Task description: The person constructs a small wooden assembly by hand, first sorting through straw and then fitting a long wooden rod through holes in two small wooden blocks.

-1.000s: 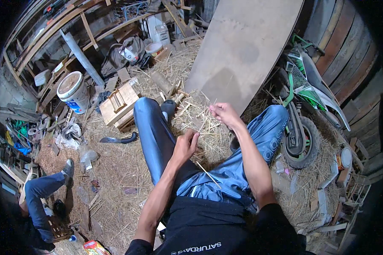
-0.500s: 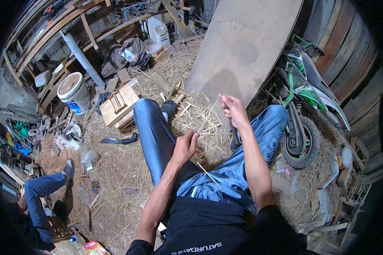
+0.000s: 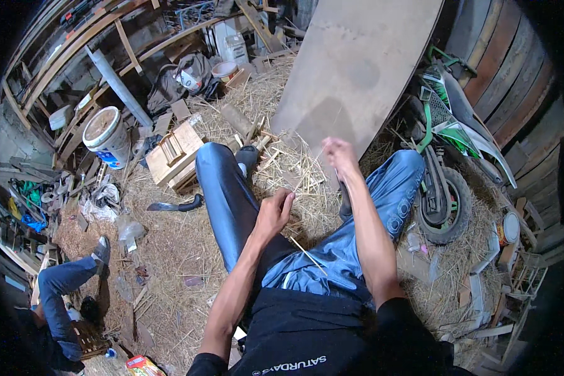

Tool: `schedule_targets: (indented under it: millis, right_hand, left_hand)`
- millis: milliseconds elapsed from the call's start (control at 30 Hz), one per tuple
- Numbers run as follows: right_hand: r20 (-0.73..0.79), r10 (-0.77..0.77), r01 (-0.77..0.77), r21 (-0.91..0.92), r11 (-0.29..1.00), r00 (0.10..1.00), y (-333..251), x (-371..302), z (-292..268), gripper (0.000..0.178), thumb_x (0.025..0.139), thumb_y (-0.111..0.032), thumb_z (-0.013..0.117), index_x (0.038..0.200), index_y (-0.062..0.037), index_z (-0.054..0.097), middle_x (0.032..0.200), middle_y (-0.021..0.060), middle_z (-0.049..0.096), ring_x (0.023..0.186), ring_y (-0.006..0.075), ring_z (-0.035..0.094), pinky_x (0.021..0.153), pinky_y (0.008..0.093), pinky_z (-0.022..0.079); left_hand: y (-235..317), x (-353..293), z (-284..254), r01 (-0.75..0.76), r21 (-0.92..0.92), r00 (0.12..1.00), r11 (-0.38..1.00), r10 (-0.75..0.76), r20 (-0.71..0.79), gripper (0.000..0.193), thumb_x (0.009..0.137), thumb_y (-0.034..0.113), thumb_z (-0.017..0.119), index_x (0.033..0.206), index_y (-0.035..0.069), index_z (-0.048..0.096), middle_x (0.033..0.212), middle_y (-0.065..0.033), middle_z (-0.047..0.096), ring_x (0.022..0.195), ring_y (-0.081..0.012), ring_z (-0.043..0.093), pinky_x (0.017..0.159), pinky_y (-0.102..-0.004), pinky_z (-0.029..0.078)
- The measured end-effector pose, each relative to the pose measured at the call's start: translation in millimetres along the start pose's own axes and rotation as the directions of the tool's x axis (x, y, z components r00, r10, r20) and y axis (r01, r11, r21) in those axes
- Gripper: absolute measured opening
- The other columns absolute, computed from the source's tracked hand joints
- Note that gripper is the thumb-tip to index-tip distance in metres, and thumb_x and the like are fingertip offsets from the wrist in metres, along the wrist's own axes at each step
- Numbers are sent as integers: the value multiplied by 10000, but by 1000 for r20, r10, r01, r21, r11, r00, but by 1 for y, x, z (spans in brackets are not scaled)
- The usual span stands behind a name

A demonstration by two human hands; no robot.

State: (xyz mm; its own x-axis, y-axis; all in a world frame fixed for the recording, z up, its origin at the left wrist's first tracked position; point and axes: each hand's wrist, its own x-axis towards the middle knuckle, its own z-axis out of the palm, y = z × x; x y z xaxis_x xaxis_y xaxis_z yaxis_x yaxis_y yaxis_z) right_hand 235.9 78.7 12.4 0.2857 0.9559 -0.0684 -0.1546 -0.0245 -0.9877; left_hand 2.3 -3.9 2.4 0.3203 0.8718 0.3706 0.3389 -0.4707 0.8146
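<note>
Pale slivers (image 3: 301, 169) lie scattered over the straw-strewn floor (image 3: 175, 250) in the head view, at one o'clock from my left hand (image 3: 274, 215). That hand has its fingers curled in and its thumb raised; I cannot tell whether it pinches anything. Past the slivers, between one and two o'clock, my right hand (image 3: 340, 156) is blurred, fingers bent, and I cannot tell what they grip, if anything. One thin stick (image 3: 308, 255) slants over my lap (image 3: 344, 250) at five o'clock. A knife (image 3: 179, 207) lies at nine, a wooden block (image 3: 169, 155) at ten.

Left hand (image 3: 273, 212), right hand (image 3: 340, 158) above straw (image 3: 313, 216)
</note>
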Motion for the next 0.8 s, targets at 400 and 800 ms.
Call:
schedule_targets:
  millis: [400,800]
  right_hand:
    - [408,82,-54,-78,995,909,-20,-22,11,235,934,-210,545,950,9,629,637,-36,528,432,1,340,371,162,241]
    - [15,-51,53,-122,991,999,-13,0,0,232,931,-201,541,962,13,624,638,-32,522,447,9,363,381,168,261]
  left_hand:
    - [1,-1,-4,56,25,998,998,-57,23,161,921,134,525,939,-16,582,586,-175,535,501,-222,559,483,-332,417]
    - [3,-3,-3,49,27,998,998,-50,31,161,910,136,537,926,-15,590,634,-212,561,515,-299,573,504,-363,428]
